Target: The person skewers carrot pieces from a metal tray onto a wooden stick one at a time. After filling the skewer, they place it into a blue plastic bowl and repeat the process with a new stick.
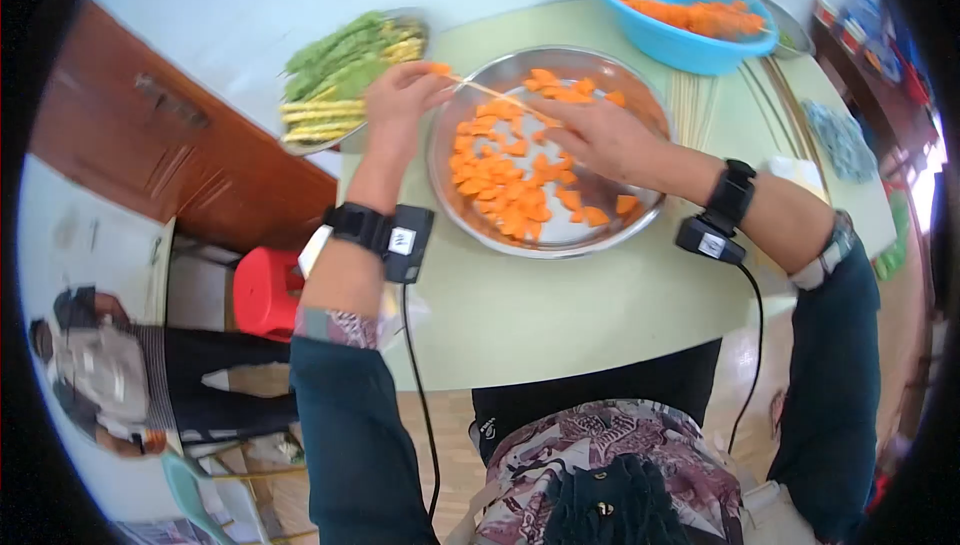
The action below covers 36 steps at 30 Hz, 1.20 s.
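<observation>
A thin wooden skewer (pixel 497 95) spans the space between my two hands, above a wide metal bowl (pixel 437 170) of cut orange pieces (pixel 520 200). My left hand (pixel 402 100) is closed near the skewer's left end, over the bowl's upper left rim, with an orange piece (pixel 438 69) at its fingertips. My right hand (pixel 600 135) is over the bowl, its fingers closed round the right part of the skewer. The bowl's metal bottom shows between the scattered pieces. Both wrists wear black straps with small boxes and cables.
Green and yellow vegetables (pixel 345 80) lie on a platter at the upper left. A blue basin (pixel 655 40) with skewered orange pieces stands at the upper right, beside loose skewers (pixel 690 105). A blue cloth (pixel 840 140) lies farther right. Another person (pixel 110 370) is at the left.
</observation>
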Each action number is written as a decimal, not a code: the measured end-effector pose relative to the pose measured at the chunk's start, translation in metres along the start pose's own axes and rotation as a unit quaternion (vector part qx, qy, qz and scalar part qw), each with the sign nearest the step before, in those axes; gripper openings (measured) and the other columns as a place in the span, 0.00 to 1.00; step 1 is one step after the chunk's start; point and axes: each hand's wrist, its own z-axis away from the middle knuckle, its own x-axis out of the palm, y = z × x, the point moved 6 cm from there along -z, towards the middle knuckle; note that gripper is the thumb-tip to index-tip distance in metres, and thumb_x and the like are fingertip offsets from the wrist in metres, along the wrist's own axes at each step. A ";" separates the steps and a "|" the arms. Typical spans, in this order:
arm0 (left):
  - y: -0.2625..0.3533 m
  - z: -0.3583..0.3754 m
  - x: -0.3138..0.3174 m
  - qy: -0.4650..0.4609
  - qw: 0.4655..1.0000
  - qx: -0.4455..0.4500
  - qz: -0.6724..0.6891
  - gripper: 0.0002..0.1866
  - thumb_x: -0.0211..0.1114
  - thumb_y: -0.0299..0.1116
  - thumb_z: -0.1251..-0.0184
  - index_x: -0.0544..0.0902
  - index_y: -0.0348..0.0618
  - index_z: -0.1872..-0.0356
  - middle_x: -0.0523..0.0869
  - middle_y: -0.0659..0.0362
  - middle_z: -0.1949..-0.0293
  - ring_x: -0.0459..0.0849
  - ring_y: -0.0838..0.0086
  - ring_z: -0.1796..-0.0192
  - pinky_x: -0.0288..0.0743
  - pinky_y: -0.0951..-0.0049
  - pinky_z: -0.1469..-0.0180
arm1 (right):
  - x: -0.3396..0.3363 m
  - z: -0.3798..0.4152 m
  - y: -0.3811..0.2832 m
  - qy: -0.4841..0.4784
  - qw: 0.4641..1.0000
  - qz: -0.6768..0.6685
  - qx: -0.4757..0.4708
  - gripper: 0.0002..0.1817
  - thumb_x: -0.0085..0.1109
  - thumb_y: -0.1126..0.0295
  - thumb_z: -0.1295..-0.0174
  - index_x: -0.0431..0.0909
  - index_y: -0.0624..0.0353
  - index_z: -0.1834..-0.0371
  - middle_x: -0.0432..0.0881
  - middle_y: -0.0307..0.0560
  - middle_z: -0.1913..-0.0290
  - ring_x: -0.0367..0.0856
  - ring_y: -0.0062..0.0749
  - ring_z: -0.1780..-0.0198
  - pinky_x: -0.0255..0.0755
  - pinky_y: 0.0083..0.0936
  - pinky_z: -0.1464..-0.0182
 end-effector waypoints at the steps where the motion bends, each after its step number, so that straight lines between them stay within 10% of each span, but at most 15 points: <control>1: 0.000 -0.002 -0.003 -0.006 1.000 -0.009 -0.018 0.12 0.58 0.22 0.42 0.73 0.26 0.58 0.80 0.47 0.61 0.83 0.64 0.59 0.81 0.74 0.59 | -0.001 -0.001 0.000 0.017 1.000 -0.018 -0.018 0.22 0.49 0.66 0.40 0.65 0.56 0.41 0.77 0.58 0.71 0.76 0.49 0.70 0.70 0.39 0.65; 22: -0.007 -0.006 -0.002 0.022 0.999 0.042 0.015 0.07 0.57 0.17 0.47 0.74 0.24 0.66 0.81 0.45 0.72 0.85 0.65 0.71 0.81 0.75 0.73 | 0.005 -0.006 0.002 0.011 1.000 -0.020 0.009 0.22 0.51 0.74 0.40 0.67 0.54 0.40 0.76 0.48 0.82 0.76 0.26 0.78 0.69 0.23 0.72; 28: -0.007 -0.006 0.000 0.050 0.998 0.050 0.006 0.05 0.58 0.17 0.48 0.76 0.26 0.69 0.82 0.48 0.72 0.85 0.67 0.72 0.81 0.77 0.74 | 0.004 -0.006 0.002 -0.002 0.998 -0.052 0.035 0.21 0.50 0.74 0.40 0.67 0.61 0.41 0.71 0.59 0.53 0.76 0.29 0.74 0.71 0.24 0.70; 36: -0.005 -0.006 -0.002 0.074 0.996 0.055 0.006 0.05 0.59 0.18 0.48 0.76 0.26 0.69 0.82 0.50 0.73 0.85 0.68 0.73 0.80 0.77 0.74 | 0.003 -0.006 -0.002 -0.005 0.999 -0.034 0.009 0.21 0.49 0.75 0.39 0.66 0.60 0.40 0.70 0.59 0.50 0.76 0.28 0.73 0.72 0.24 0.69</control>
